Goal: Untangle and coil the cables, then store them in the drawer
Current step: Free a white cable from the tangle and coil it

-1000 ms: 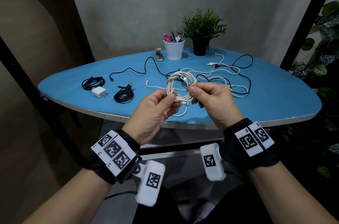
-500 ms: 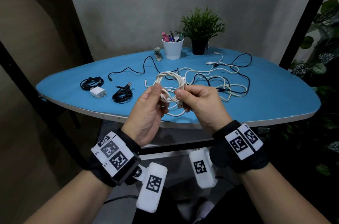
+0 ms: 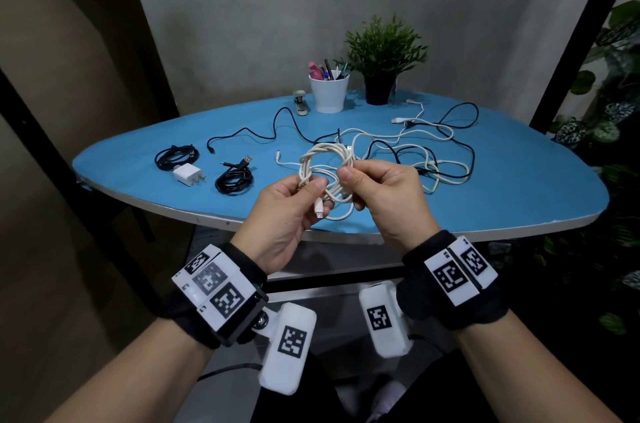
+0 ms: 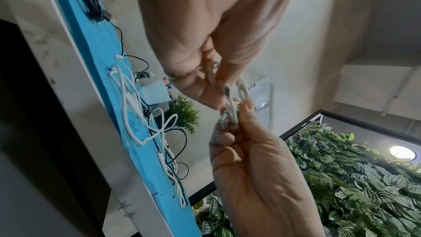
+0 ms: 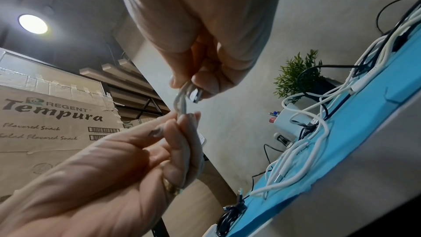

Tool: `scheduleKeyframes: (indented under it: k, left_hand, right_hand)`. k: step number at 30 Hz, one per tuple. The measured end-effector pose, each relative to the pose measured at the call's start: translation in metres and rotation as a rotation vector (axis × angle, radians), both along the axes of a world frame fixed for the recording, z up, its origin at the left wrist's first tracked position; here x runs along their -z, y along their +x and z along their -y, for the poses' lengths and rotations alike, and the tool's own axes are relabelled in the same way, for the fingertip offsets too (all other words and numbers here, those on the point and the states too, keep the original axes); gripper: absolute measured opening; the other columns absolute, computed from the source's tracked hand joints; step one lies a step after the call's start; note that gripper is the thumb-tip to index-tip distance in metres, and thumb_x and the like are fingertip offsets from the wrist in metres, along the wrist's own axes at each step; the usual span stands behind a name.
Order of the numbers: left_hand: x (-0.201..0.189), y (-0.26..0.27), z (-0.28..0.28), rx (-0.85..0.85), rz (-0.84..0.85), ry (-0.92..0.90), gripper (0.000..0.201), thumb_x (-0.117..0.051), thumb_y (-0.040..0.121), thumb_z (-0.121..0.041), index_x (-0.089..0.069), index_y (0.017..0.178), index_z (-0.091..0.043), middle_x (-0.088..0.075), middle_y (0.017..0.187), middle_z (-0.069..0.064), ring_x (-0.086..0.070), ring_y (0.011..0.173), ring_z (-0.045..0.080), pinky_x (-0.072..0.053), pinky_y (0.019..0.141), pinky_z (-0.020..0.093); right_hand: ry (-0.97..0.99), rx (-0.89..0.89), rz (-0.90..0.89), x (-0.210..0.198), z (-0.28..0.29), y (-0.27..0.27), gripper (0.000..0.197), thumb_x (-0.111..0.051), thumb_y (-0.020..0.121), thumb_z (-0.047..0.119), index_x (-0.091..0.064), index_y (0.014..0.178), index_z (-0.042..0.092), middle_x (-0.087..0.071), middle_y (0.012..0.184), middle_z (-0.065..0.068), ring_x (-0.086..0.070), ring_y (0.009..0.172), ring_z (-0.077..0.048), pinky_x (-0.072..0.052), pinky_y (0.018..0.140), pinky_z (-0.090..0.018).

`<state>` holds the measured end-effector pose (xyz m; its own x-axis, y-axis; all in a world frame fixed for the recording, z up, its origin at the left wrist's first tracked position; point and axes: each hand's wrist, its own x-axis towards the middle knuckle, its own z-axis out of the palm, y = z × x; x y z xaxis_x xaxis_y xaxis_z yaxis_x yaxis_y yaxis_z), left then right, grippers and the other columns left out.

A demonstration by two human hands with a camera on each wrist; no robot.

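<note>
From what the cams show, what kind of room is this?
Probably a small office corner that doubles as storage. A blue table holds a pen cup and a stapler; taped snack cartons are stacked behind, and a foliage wall stands at one side.

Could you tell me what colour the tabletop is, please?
The tabletop is bright blue with a pale edge, clearest in the head view.

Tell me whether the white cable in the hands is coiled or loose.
Coiled: the white cable forms several stacked loops, gripped by the left hand and right hand, one plug end hanging free.
</note>
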<state>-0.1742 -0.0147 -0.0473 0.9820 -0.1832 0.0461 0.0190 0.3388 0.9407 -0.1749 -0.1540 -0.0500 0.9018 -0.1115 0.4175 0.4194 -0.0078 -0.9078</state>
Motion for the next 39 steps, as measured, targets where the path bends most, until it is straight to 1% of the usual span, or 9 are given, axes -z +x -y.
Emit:
scheduleKeyframes:
  k: [5, 10, 13, 16, 19, 24, 30, 35, 39]
  left_hand:
    - [0.003, 0.003, -0.004, -0.007, -0.013, 0.072, 0.008, -0.055, 0.089, 0.001, -0.06, 0.094, 0.001, -0.057, 0.075, 0.009, -0.055, 0.052, 0.01, -0.05, 0.056, 0.015]
    - [0.005, 0.004, -0.005, -0.027, 0.069, 0.277, 0.02, -0.058, 0.088, 0.0, -0.058, 0.108, 0.002, -0.059, 0.077, 0.008, -0.057, 0.057, 0.008, -0.048, 0.055, 0.014]
    - [0.008, 0.008, -0.009, -0.087, 0.19, 0.516, 0.018, -0.06, 0.088, -0.004, -0.059, 0.106, -0.01, -0.064, 0.081, 0.003, -0.059, 0.068, 0.012, -0.051, 0.066, 0.02]
    - [0.01, 0.009, -0.012, -0.129, 0.297, 0.734, 0.02, -0.061, 0.085, -0.015, -0.059, 0.105, -0.018, -0.067, 0.085, -0.001, -0.063, 0.082, 0.021, -0.052, 0.085, 0.039]
    - [0.01, 0.007, -0.012, -0.211, 0.427, 0.884, 0.016, -0.057, 0.089, -0.014, -0.059, 0.105, -0.017, -0.068, 0.089, 0.002, -0.064, 0.087, 0.022, -0.051, 0.084, 0.04]
    - [0.01, 0.006, -0.012, -0.301, 0.559, 0.958, 0.008, -0.058, 0.089, -0.016, -0.055, 0.095, -0.011, -0.067, 0.082, 0.004, -0.063, 0.082, 0.022, -0.047, 0.075, 0.035]
    - [0.004, 0.013, -0.023, -0.347, 0.569, 0.998, 0.013, -0.061, 0.087, -0.019, -0.052, 0.085, -0.011, -0.064, 0.071, 0.004, -0.06, 0.071, 0.021, -0.043, 0.063, 0.028]
    - [0.0, 0.011, -0.024, -0.383, 0.64, 0.872, 0.028, -0.068, 0.083, -0.015, -0.043, 0.093, -0.02, -0.067, 0.077, -0.003, -0.063, 0.071, 0.008, -0.044, 0.064, 0.012]
    - [0.0, 0.01, -0.028, -0.385, 0.841, 0.885, 0.035, -0.067, 0.085, -0.013, -0.039, 0.1, -0.027, -0.068, 0.082, 0.001, -0.065, 0.074, 0.015, -0.051, 0.071, 0.026]
  right_hand:
    - [-0.09, 0.011, 0.011, 0.003, 0.001, 0.0, 0.019, -0.066, 0.084, 0.008, -0.069, 0.07, 0.019, -0.057, 0.051, 0.009, -0.046, 0.048, -0.006, -0.04, 0.048, -0.02]
    - [-0.113, 0.01, 0.006, 0.005, 0.002, 0.002, 0.021, -0.064, 0.086, 0.004, -0.068, 0.071, 0.018, -0.056, 0.05, 0.013, -0.045, 0.048, -0.001, -0.039, 0.05, -0.016]
    - [-0.143, -0.014, -0.044, 0.004, 0.003, 0.004, 0.015, -0.059, 0.088, 0.0, -0.067, 0.081, 0.01, -0.058, 0.049, 0.016, -0.049, 0.047, 0.002, -0.038, 0.05, -0.009]
    - [-0.155, -0.033, -0.081, 0.005, 0.004, 0.004, 0.012, -0.056, 0.09, 0.001, -0.066, 0.086, 0.005, -0.057, 0.053, 0.013, -0.048, 0.047, 0.004, -0.036, 0.049, -0.007]
    - [-0.192, -0.038, -0.084, 0.005, 0.004, 0.004, 0.009, -0.057, 0.09, 0.005, -0.063, 0.084, 0.003, -0.054, 0.062, 0.001, -0.048, 0.049, 0.002, -0.038, 0.052, -0.01]
    - [-0.253, -0.005, -0.087, 0.009, 0.006, 0.007, 0.013, -0.063, 0.086, 0.016, -0.062, 0.073, 0.018, -0.056, 0.067, -0.005, -0.051, 0.064, -0.015, -0.045, 0.066, -0.037]
    - [-0.295, -0.015, -0.103, 0.005, -0.001, 0.001, 0.014, -0.064, 0.086, 0.014, -0.063, 0.073, 0.019, -0.053, 0.067, -0.005, -0.043, 0.063, -0.016, -0.037, 0.061, -0.029]
    - [-0.33, 0.016, -0.134, -0.001, 0.002, 0.003, 0.017, -0.06, 0.09, 0.017, -0.066, 0.074, 0.016, -0.06, 0.069, -0.008, -0.05, 0.063, -0.018, -0.046, 0.065, -0.038]
    - [-0.283, 0.05, -0.171, -0.003, 0.004, 0.008, 0.019, -0.06, 0.089, 0.017, -0.067, 0.072, 0.014, -0.063, 0.065, -0.003, -0.054, 0.059, -0.012, -0.05, 0.064, -0.034]
